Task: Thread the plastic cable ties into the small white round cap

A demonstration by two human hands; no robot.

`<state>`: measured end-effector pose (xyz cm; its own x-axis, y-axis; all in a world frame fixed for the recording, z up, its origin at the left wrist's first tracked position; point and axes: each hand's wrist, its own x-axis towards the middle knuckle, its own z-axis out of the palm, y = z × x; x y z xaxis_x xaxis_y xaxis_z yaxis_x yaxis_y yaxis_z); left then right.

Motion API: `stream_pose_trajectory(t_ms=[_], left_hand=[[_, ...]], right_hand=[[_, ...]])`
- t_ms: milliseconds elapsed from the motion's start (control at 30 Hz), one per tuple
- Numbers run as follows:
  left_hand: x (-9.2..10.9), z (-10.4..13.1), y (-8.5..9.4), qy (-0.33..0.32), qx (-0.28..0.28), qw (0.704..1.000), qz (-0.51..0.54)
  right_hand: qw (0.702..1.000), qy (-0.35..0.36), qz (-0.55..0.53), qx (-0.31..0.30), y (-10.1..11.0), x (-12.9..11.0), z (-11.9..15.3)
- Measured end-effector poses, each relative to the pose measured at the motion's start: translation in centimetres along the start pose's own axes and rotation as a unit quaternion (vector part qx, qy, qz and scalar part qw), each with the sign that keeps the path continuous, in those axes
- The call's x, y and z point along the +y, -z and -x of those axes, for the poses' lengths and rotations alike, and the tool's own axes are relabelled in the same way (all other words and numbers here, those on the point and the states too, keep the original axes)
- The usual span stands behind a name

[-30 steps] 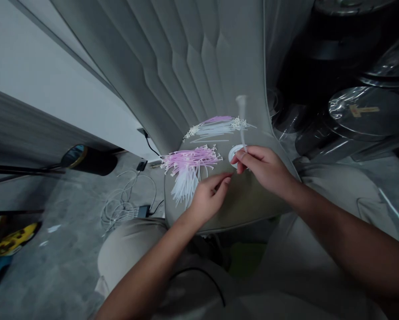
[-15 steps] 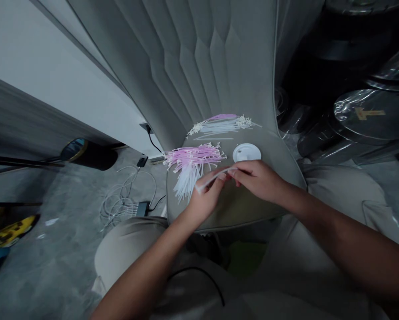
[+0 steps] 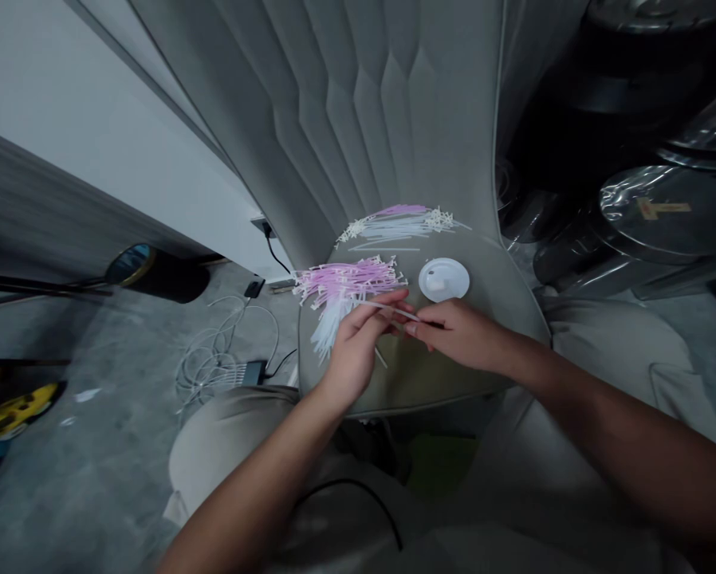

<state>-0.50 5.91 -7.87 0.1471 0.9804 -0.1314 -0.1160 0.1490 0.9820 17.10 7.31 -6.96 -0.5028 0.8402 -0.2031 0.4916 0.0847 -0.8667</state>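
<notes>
Over the front of the grey chair seat, my right hand pinches the end of a thin pale stick. My left hand is beside it, fingers curled around another thin white stick that pokes out below. Left of the hands lies a pile of pink sticks with whitish ends, with a bundle of white sticks beneath it. A round white dish sits just beyond my right hand, with something small and whitish inside. Farther back is a row of white and pink sticks.
The quilted chair back rises behind the seat. Coiled grey cables and a small box lie on the floor at left, near a dark cylinder. Clear-wrapped dark containers stand at right.
The stick between my hands now points left and slightly up instead of down-left. My left hand has turned and its fingers have lifted; my right hand is slightly lower, uncovering more of the dish.
</notes>
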Motion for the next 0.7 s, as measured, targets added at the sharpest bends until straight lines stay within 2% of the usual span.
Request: stream_pose_trajectory(t_ms=[100, 200, 267, 333, 533, 633, 700], left_hand=[[0.3, -0.2, -0.3, -0.01, 0.035, 0.999, -0.023], [0.4, -0.5, -0.7, -0.015, 0.032, 0.997, -0.074], [0.4, -0.6, -1.0, -0.021, 0.011, 0.991, -0.13], [0.2, -0.6, -1.3, -0.026, -0.022, 0.983, -0.182], [-0.4, 0.0, -1.7, -0.03, -0.131, 0.958, -0.254], [-0.4, 0.2, -1.9, -0.031, -0.151, 0.95, -0.272], [-0.3, 0.3, -1.9, -0.028, -0.157, 0.947, -0.279]], right_hand=[[1.0, 0.006, 0.023, 0.001, 0.1, 0.2, 0.0], [0.997, 0.065, 0.001, 0.048, 0.4, 0.2, -0.1], [0.989, 0.101, -0.044, 0.097, 0.6, 0.2, -0.2], [0.983, 0.103, -0.09, 0.125, 0.8, 0.3, -0.2], [0.972, 0.073, -0.174, 0.142, -0.2, 0.3, -0.2], [0.958, 0.06, -0.233, 0.156, -0.6, 0.3, -0.3], [0.945, 0.042, -0.292, 0.143, -0.7, 0.4, -0.4]])
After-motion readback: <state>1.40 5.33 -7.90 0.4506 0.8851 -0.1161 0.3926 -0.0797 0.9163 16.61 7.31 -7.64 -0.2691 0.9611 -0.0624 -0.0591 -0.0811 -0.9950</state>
